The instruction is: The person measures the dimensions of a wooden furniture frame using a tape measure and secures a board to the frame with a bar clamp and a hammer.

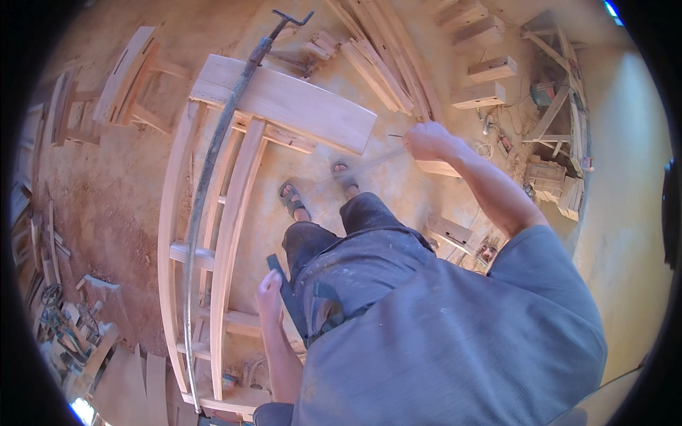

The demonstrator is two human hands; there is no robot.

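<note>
The right hand (426, 140) grips a thin, blurred stick (369, 165), seemingly wooden, beside the pale wooden frame (234, 213); the left hand (270, 292) clasps a dark flat strap (284, 287).

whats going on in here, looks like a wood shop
A person stands on a dirt floor over a wooden frame lying flat, with a long bar clamp stretched along it. The right hand is raised, gripping a thin, motion-blurred stick or tool. The left hand hangs by the hip beside a dark strap. Cut timber lies around.

Dusty earthen floor (114, 192), scattered timber offcuts (490, 69), pale wall (625, 177).
</note>
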